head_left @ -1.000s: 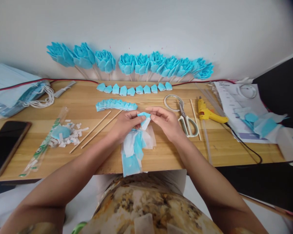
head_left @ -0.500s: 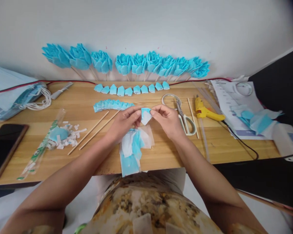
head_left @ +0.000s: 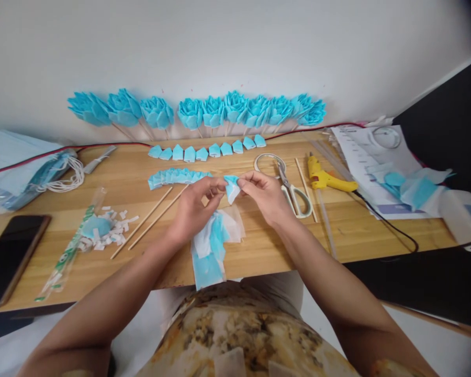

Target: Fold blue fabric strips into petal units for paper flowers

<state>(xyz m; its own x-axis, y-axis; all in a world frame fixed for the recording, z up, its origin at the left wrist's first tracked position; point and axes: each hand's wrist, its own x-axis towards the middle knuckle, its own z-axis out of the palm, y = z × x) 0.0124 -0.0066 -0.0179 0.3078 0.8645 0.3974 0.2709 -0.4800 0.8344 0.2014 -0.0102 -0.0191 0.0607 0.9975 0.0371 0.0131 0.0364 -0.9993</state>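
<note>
A small blue-and-white fabric petal (head_left: 232, 189), folded to a point at the bottom, is held up between both hands above the table. The thumb and fingers of my right hand (head_left: 264, 195) pinch its upper right corner. At the upper left edge are the fingertips of my left hand (head_left: 198, 204), curled, with the thumb lower and a gap showing between thumb and forefinger. Under the hands lies a loose pile of blue and white fabric pieces (head_left: 210, 251), reaching over the table's front edge. Close behind my left hand is a row of overlapping blue petals (head_left: 176, 177).
Folded petals (head_left: 189, 153) line the back, below blue fabric flowers (head_left: 190, 112) on sticks against the wall. Scissors (head_left: 294, 196) and a yellow glue gun (head_left: 325, 178) lie right. Wooden sticks (head_left: 147, 217), white scraps (head_left: 120, 230) and a phone (head_left: 13, 262) lie left.
The petal has turned and its sides have folded inward, making it narrower. My left thumb has dropped away from its edge. The camera view has shifted slightly.
</note>
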